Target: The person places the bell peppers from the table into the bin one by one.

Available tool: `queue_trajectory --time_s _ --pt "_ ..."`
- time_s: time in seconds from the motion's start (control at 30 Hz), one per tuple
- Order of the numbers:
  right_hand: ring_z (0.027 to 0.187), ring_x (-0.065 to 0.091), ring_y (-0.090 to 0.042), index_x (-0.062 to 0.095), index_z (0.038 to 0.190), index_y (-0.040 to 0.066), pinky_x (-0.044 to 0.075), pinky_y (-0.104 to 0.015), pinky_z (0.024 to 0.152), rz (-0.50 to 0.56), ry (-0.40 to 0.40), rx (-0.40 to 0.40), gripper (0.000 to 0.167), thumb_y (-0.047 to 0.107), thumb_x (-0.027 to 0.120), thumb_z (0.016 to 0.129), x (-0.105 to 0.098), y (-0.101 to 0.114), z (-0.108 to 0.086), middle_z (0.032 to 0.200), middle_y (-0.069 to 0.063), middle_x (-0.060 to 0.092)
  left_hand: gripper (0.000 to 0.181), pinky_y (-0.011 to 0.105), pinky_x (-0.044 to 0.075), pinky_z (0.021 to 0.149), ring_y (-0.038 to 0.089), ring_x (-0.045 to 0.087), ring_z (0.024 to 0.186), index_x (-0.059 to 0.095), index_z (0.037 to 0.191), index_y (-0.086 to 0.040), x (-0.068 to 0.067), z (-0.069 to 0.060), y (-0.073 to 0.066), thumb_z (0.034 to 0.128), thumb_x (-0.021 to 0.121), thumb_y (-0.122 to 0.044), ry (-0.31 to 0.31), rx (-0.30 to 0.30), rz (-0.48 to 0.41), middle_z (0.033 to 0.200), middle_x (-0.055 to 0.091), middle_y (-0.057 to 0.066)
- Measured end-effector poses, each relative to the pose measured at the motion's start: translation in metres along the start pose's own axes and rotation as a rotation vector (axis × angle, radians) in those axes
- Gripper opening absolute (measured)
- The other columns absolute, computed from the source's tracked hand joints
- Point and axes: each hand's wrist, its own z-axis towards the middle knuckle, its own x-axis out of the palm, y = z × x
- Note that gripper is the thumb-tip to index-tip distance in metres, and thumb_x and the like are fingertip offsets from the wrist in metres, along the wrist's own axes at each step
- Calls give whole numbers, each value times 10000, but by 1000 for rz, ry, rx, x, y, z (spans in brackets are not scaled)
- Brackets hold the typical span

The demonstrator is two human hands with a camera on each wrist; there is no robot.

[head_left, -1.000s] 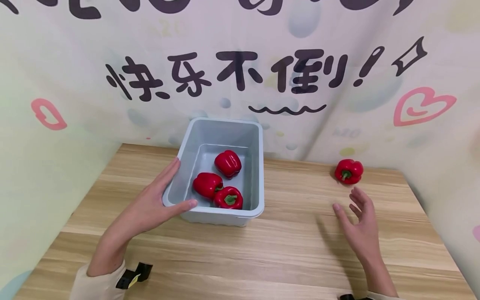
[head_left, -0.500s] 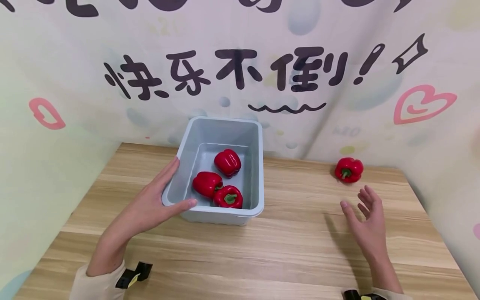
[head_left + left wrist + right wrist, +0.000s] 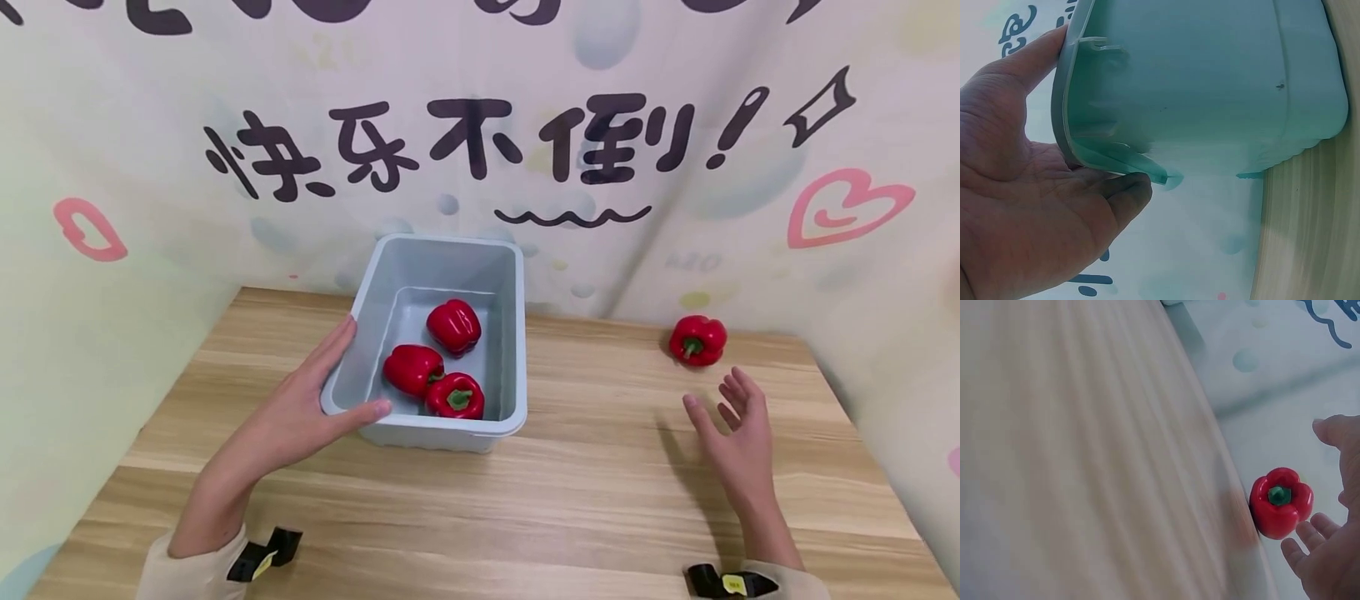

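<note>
A light blue-grey plastic bin (image 3: 506, 333) stands on the table, with three red bell peppers (image 3: 453, 326) inside. At its near left corner my left hand (image 3: 303, 408) grips the rim, the thumb over the front edge and the fingers along the left side. The left wrist view shows the fingers (image 3: 1129, 190) bent against the rim's underside. Another red bell pepper (image 3: 697, 342), green stem towards me, lies at the far right of the table. Just short of it hovers my right hand (image 3: 738, 446), fingers loosely spread and holding nothing; the right wrist view shows the bell pepper (image 3: 1279, 503) beside the fingertips.
The wood-grain table (image 3: 585, 508) ends at a printed cloth wall (image 3: 480, 67) close behind the bin and the lone pepper. More cloth rises at the left and right sides. Bare tabletop lies between the bin and my right hand.
My right hand has shifted slightly to the right, below the lone bell pepper. The left hand, the bin and the peppers have stayed in place.
</note>
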Motion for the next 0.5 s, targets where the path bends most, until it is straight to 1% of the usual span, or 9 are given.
queue_trajectory --time_s 0.2,0.27,0.33,0.4,0.5 --pt "1571 384 -301 248 1677 168 373 -63 1159 16 -8 25 827 227 727 1005 0 -2 6 1697 -157 358 1113 690 531 1044 492 341 1550 101 1720 -229 1 0 0 904 790 -542 12 4 0 1801 138 86" --pt "1581 373 -317 246 1678 166 367 -94 1190 19 0 25 833 230 730 1004 1 -2 9 1703 -155 348 1115 690 528 1048 492 331 1557 101 1720 -230 2 -1 0 903 790 -544 12 0 -4 1802 134 83" --pt "1587 364 -332 243 1679 162 360 -173 1244 19 10 17 840 235 734 1001 3 -1 12 1711 -153 337 1116 693 526 1048 497 328 1558 103 1720 -227 2 -1 0 901 792 -543 8 -2 -4 1802 134 87" --pt "1590 355 -348 241 1679 154 347 -291 1293 23 17 8 846 238 736 998 6 0 16 1716 -157 327 1115 694 529 1043 499 333 1553 106 1720 -224 2 -1 0 900 795 -538 3 -1 -5 1801 137 91" --pt "1598 332 -368 226 1682 132 320 -457 1318 30 21 -2 855 249 731 1001 9 1 21 1722 -171 308 1114 694 530 1042 495 342 1546 109 1719 -226 1 0 0 900 795 -539 -3 1 0 1800 142 92"
